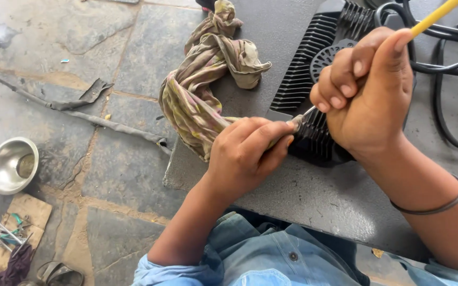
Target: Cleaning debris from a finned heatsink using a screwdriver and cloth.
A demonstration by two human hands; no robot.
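My right hand (369, 92) is closed around a yellow-handled screwdriver (433, 18), whose metal shaft points down-left toward the black finned part (306, 79) on a dark panel (319, 196). My left hand (245, 151) pinches the shaft's tip against the fins at the part's near corner. A crumpled striped rag (202, 85) lies on the panel just left of my left hand, touching it.
Black cables (446, 58) loop at the panel's right. The stone floor on the left holds a steel bowl (9, 164), a strip of dark rubber (96, 122), and a cardboard piece with several small tools (6, 233). A sandal (56, 275) lies at the bottom left.
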